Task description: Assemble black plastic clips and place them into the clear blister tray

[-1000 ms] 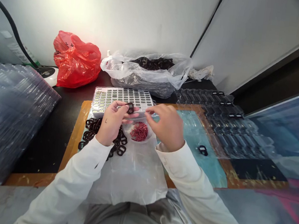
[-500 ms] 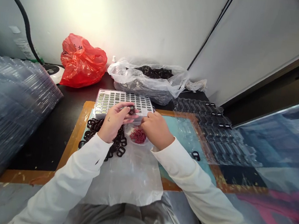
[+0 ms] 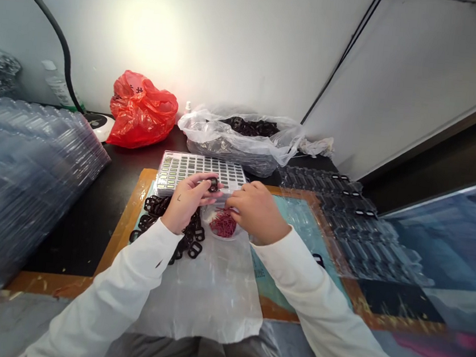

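Note:
My left hand (image 3: 187,200) is closed in a pinch around a small black plastic buckle (image 3: 213,185), held above the front edge of a gridded white case (image 3: 185,167). My right hand (image 3: 255,210) has its fingers curled together at the rim of a clear round dish (image 3: 238,234). Thin reddish-pink pieces (image 3: 222,224) fill that dish. Whatever may be between my right fingertips is hidden. Beneath and beside my left wrist lies a pile of black buckles (image 3: 194,249). Small dark and yellowish pieces sit in the case's cells.
Stacked clear plastic trays (image 3: 32,178) stand at left, and more trays (image 3: 344,225) lie at right. Behind the case are a red plastic bag (image 3: 142,113) and a clear bag (image 3: 242,144) of black parts. A lamp (image 3: 57,32) rises at back left.
The whole view has shifted, bringing the lamp head into sight. My left hand still grips the buckle. My right hand stays at the dish, its fingers a little lower over the reddish pieces.

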`<action>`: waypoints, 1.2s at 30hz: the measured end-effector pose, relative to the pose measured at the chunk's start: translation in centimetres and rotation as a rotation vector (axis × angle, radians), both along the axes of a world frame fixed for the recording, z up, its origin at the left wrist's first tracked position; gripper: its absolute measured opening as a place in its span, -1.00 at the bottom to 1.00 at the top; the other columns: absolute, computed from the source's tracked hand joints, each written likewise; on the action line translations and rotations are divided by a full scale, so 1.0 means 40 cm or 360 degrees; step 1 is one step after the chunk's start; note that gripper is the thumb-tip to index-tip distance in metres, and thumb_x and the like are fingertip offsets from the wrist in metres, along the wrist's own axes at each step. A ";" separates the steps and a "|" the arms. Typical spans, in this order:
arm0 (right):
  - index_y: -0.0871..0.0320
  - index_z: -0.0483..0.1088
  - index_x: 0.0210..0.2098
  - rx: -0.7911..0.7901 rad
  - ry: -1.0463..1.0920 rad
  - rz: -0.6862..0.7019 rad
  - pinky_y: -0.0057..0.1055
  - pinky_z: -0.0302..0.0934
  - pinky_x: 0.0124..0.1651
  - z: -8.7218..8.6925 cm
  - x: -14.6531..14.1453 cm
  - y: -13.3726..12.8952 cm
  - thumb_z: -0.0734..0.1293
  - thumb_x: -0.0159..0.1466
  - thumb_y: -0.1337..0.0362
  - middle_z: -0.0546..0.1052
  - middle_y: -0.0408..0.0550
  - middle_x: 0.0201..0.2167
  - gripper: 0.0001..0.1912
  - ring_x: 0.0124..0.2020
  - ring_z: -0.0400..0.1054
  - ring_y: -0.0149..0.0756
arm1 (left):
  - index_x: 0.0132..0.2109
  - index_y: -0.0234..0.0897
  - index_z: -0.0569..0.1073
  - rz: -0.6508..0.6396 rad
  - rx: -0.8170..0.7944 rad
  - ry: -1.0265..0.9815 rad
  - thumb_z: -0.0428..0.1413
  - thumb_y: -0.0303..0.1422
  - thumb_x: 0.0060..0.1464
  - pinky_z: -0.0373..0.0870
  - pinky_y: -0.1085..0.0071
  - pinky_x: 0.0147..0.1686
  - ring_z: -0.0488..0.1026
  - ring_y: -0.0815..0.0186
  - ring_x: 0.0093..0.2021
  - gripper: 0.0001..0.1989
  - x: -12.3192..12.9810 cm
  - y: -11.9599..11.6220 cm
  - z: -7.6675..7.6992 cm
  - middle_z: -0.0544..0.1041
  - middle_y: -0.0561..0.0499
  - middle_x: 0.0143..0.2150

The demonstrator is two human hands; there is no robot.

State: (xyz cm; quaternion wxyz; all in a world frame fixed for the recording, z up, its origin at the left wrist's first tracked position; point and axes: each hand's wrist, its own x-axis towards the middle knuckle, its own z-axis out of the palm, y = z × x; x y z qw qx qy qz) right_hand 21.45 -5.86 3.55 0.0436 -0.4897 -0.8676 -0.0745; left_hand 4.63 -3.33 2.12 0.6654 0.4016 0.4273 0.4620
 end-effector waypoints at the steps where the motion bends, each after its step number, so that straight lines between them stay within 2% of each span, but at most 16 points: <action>1: 0.09 0.55 -0.36 0.0119 0.0143 -0.0011 -0.25 -0.01 -0.10 0.008 0.005 -0.003 0.39 0.25 0.33 0.59 -0.13 -0.38 -0.92 -0.25 0.36 -0.22 | -0.04 -0.34 0.48 0.0004 0.0000 -0.0005 0.07 -0.39 0.13 0.45 0.55 -0.36 0.58 0.35 -0.31 -0.74 0.001 -0.001 0.001 0.61 -0.11 -0.21; 4: 0.08 0.54 -0.30 0.0487 0.0548 -0.0062 -0.28 0.03 -0.04 0.023 0.003 -0.004 0.37 0.29 0.32 0.60 -0.19 -0.34 -0.92 -0.28 0.39 -0.30 | -0.06 -0.36 0.50 0.0008 -0.0002 -0.0024 0.11 -0.39 0.10 0.47 0.53 -0.35 0.57 0.35 -0.34 -0.74 0.006 -0.006 0.004 0.61 -0.10 -0.22; 6: 0.09 0.53 -0.30 0.0604 0.0651 -0.0062 -0.29 0.05 -0.02 0.020 -0.007 0.001 0.38 0.27 0.34 0.61 -0.20 -0.31 -0.94 -0.28 0.41 -0.31 | -0.06 -0.36 0.51 -0.0006 0.0005 -0.0039 0.15 -0.37 0.08 0.47 0.52 -0.35 0.57 0.34 -0.34 -0.73 0.011 -0.010 0.003 0.60 -0.11 -0.20; 14: 0.11 0.50 -0.33 0.0756 0.0706 -0.0066 -0.27 0.06 0.10 -0.015 -0.018 0.013 0.33 0.28 0.40 0.61 -0.22 -0.35 -0.88 -0.33 0.46 -0.35 | 0.07 -0.26 0.50 -0.0224 0.0029 -0.0169 0.17 -0.24 0.14 0.51 0.50 -0.25 0.55 0.32 -0.19 -0.63 0.003 -0.019 -0.007 0.55 -0.11 0.00; 24: 0.08 0.49 -0.34 0.0952 0.0690 -0.0068 -0.29 0.11 0.13 0.011 -0.007 -0.017 0.34 0.24 0.45 0.60 -0.26 -0.36 -0.85 -0.35 0.44 -0.37 | 0.06 -0.18 0.51 -0.0354 -0.0125 -0.0369 0.14 -0.27 0.20 0.49 0.62 -0.31 0.56 0.38 -0.19 -0.70 0.008 -0.028 0.005 0.57 -0.05 -0.05; 31: 0.07 0.51 -0.34 0.0941 0.0722 -0.0055 -0.20 0.04 0.29 0.026 -0.004 -0.035 0.30 0.29 0.45 0.60 -0.27 -0.35 -0.81 -0.37 0.44 -0.44 | 0.07 -0.13 0.51 -0.0360 -0.0148 -0.0385 0.19 -0.22 0.14 0.49 0.60 -0.30 0.57 0.36 -0.17 -0.66 0.009 -0.034 0.000 0.57 -0.02 -0.06; 36: 0.06 0.51 -0.33 0.0933 0.0716 -0.0072 -0.18 0.02 0.31 0.027 -0.007 -0.039 0.30 0.30 0.44 0.60 -0.27 -0.34 -0.80 -0.36 0.44 -0.44 | 0.05 -0.14 0.52 -0.0335 -0.0142 -0.0362 0.23 -0.19 0.10 0.48 0.58 -0.28 0.57 0.37 -0.20 -0.63 0.012 -0.037 0.002 0.57 -0.02 -0.10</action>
